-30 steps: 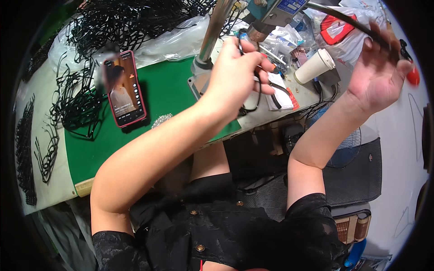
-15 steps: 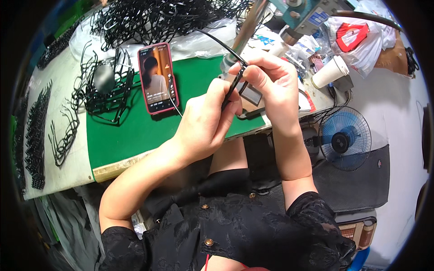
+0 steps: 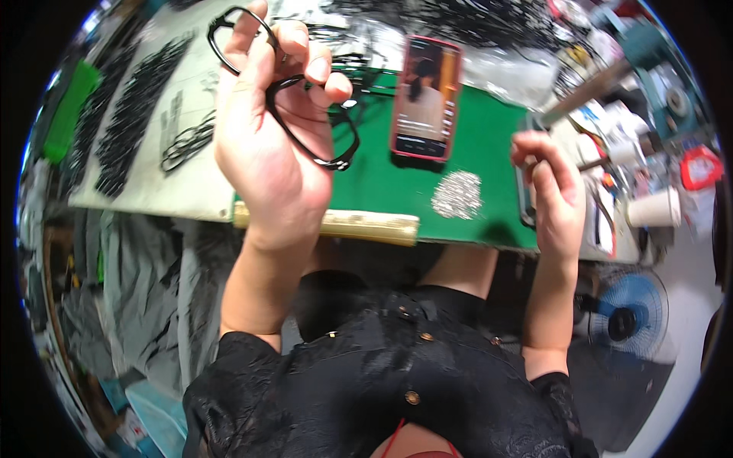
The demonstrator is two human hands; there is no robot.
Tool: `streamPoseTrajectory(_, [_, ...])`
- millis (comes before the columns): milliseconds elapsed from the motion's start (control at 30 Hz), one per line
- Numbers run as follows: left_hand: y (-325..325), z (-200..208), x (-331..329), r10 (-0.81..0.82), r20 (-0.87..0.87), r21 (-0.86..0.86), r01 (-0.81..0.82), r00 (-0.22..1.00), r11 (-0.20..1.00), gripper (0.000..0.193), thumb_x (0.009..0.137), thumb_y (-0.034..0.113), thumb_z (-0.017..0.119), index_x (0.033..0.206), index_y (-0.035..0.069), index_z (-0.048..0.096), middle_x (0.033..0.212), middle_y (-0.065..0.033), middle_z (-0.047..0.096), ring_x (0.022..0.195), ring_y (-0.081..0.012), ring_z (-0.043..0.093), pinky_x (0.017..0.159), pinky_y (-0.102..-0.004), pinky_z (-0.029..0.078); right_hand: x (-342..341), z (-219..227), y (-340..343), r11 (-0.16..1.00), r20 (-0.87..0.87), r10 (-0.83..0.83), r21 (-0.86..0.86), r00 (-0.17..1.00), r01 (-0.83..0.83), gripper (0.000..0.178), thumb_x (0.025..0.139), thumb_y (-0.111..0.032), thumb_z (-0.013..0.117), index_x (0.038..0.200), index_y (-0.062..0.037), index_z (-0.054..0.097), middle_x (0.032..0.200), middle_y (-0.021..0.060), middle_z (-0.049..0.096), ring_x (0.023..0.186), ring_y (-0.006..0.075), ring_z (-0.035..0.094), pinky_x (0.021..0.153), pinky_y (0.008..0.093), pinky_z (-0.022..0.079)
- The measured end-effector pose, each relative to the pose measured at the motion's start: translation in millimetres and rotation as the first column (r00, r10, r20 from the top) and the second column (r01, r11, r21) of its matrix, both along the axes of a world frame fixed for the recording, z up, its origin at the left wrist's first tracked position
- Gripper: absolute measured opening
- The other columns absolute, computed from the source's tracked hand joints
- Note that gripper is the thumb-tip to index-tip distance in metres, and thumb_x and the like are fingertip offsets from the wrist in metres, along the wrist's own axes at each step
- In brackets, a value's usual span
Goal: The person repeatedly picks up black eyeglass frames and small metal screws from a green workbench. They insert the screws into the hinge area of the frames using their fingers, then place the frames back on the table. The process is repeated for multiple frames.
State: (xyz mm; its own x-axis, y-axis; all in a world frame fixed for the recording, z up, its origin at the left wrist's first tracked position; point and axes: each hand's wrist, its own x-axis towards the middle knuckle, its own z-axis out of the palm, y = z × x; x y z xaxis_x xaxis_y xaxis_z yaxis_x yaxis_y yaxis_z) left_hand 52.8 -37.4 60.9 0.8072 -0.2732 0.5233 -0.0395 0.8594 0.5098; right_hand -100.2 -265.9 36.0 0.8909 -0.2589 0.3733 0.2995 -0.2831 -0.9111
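My left hand (image 3: 279, 141), raised over the left part of the table, grips a black eyeglass frame (image 3: 336, 163). One rim shows above the fingers and the other hangs below them. My right hand (image 3: 553, 187) hovers at the right edge of the green mat (image 3: 489, 130), beside the stand of a bench machine (image 3: 588, 91). Its fingers are curled and slightly blurred; whatever they may hold is too small to make out. Between the hands, a heap of tiny silvery metal pieces (image 3: 456, 195) lies on the mat.
A phone in a red case (image 3: 424, 99) lies on the mat with its screen lit. Bundles of black frame parts (image 3: 149, 107) line the left, with more at the back. A white cup (image 3: 654, 208) stands right; a blue fan (image 3: 630, 317) is below the table's right end.
My hands have parted: the left carried the eyeglass frame up and left, the right moved right. The view has shifted, and the metal pieces have come into sight.
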Motion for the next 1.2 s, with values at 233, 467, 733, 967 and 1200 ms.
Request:
streamPoseTrajectory(233, [68,-12,7,0.289,-0.131,-0.008,-0.293,0.948,0.956,0.036,0.098,0.014,0.049,0.132,0.007,0.045,0.09,-0.0071,0.058,0.074,-0.0177,0.057,0.071,-0.0326,0.058,-12,-35,0,1.0,-0.18,-0.006,0.017,0.984,0.009,0.011,0.09,-0.007,0.059,0.096,0.0022,0.06,0.094,0.0038,0.057,0.09,0.0121,0.053,0.084,0.0244,0.04])
streamPoseTrajectory(467, [230,-82,41,0.264,-0.163,0.054,-0.259,0.951,0.964,0.033,0.096,0.006,0.049,0.128,0.004,0.051,0.098,-0.0052,0.047,0.084,-0.015,0.045,0.085,-0.0276,0.049,-29,-57,-19,0.992,-0.205,-0.115,0.022,0.972,0.122,0.009,0.093,-0.009,0.058,0.094,-0.0011,0.061,0.088,0.0008,0.055,0.08,0.0083,0.049,0.067,0.0204,0.035])
streamPoseTrajectory(733, [234,-131,100,0.898,0.153,0.831,-0.545,0.413,0.109,0.08,0.074,0.013,0.08,0.136,-0.004,0.033,0.133,-0.0206,0.043,0.122,-0.0283,0.047,0.103,-0.0391,0.039,-26,-55,-3,0.992,-0.199,-0.121,-0.004,0.972,0.123,0.008,0.092,-0.009,0.058,0.093,-0.0018,0.062,0.087,0.0004,0.055,0.078,0.0074,0.049,0.067,0.0203,0.036])
streamPoseTrajectory(967, [191,-128,108,0.415,0.873,0.461,-0.712,0.256,-0.529,0.076,0.08,0.01,0.067,0.142,-0.006,0.027,0.147,-0.0261,0.03,0.138,-0.0373,0.027,0.115,-0.0432,0.018,-39,-62,-13,0.982,-0.232,-0.181,0.005,0.956,0.188,0.009,0.093,-0.011,0.059,0.093,-0.0024,0.062,0.084,-0.001,0.056,0.076,0.0067,0.048,0.067,0.0199,0.035])
streamPoseTrajectory(1200, [67,-72,158,0.034,0.971,0.233,-0.915,0.235,-0.329,0.031,0.08,0.014,0.068,0.11,0.015,0.063,0.105,-0.0078,0.063,0.104,-0.0253,0.058,0.09,-0.036,0.044,-37,-47,-4,0.986,-0.182,-0.163,0.006,0.97,0.167,0.008,0.093,-0.007,0.058,0.093,-0.0008,0.062,0.086,-0.0001,0.055,0.078,0.0075,0.049,0.069,0.0201,0.037])
